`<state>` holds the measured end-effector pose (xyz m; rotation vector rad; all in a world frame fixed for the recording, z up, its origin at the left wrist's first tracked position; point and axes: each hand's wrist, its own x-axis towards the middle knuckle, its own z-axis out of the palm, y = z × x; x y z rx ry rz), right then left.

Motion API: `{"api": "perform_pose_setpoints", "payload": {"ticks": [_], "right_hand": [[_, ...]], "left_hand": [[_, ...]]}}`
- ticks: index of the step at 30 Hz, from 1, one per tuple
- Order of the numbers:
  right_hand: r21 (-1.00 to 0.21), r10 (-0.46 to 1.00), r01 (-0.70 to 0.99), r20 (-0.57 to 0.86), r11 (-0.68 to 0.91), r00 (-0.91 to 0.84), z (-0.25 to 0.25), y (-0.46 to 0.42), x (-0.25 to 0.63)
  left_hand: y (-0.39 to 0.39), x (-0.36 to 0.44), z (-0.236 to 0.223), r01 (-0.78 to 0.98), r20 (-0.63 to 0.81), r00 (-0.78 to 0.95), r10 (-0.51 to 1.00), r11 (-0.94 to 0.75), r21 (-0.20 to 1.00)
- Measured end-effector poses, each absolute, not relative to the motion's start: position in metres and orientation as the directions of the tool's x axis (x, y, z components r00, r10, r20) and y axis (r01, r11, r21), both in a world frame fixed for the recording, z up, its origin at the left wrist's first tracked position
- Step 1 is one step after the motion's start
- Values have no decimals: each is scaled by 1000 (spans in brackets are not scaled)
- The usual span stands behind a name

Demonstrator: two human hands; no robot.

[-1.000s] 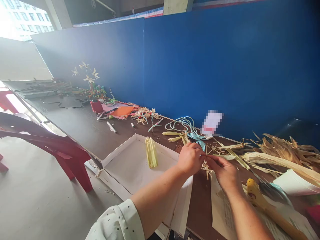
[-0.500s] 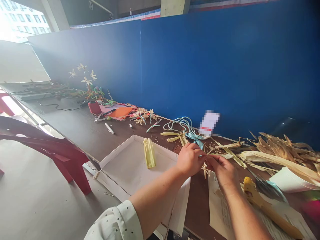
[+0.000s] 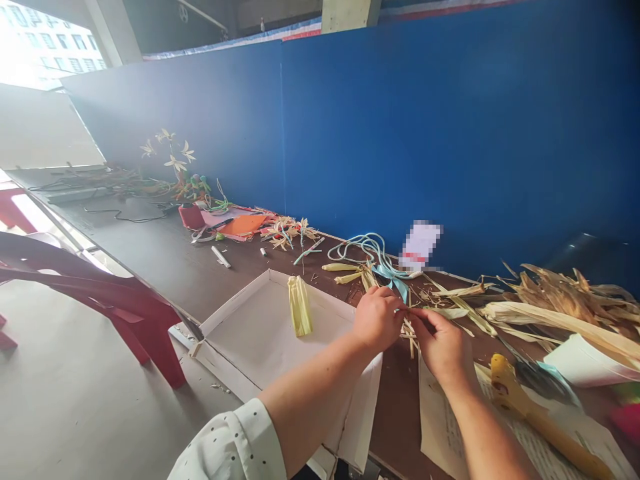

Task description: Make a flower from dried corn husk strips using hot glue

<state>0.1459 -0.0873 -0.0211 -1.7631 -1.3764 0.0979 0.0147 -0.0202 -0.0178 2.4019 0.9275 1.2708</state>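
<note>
My left hand reaches over the right rim of a shallow white cardboard tray, its fingers pinched closed. My right hand meets it fingertip to fingertip, also in a pinch. Whatever is between the fingertips is too small and too hidden to make out. A pleated pale-green corn husk piece lies in the tray. Just beyond the hands are a light-blue ribbon, coiled pale-blue cord and small rolled husks. Thin husk scraps lie under the fingertips.
On the right are dried corn husks, a white cup and a yellow glue gun on printed papers. Husk flowers and orange paper lie further left. A blue panel stands behind; a red chair is at left.
The joined fingertips have shifted very slightly left, and the right hand has turned a little. The view has moved slightly; the other things lie as before.
</note>
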Motion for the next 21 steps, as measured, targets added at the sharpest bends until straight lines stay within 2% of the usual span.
{"api": "perform_pose_setpoints", "payload": {"ticks": [4,8,10,13,16,18,21], "right_hand": [[-638,805,767,420,-66,419,-18,-88,141],[-729,788,682,388,-55,478,-11,-88,137],[-820,791,568,297,-75,534,-11,-86,139],[-957,804,272,82,-101,589,-14,-83,144],[-996,824,-33,-83,-78,561,-14,-82,145],[-991,835,-118,-115,-61,538,-11,-82,144],[-990,840,-140,-99,-28,533,-8,-83,141]], "left_hand": [[-21,14,-17,430,646,443,622,-780,455],[-24,14,-13,434,643,465,609,-789,435],[-25,14,-12,446,645,464,607,-789,422],[-27,14,-11,445,654,487,578,-809,384],[-28,14,-10,398,667,537,517,-852,340],[-28,15,-10,370,671,542,506,-861,350],[-28,17,-11,366,665,449,597,-802,472]]}}
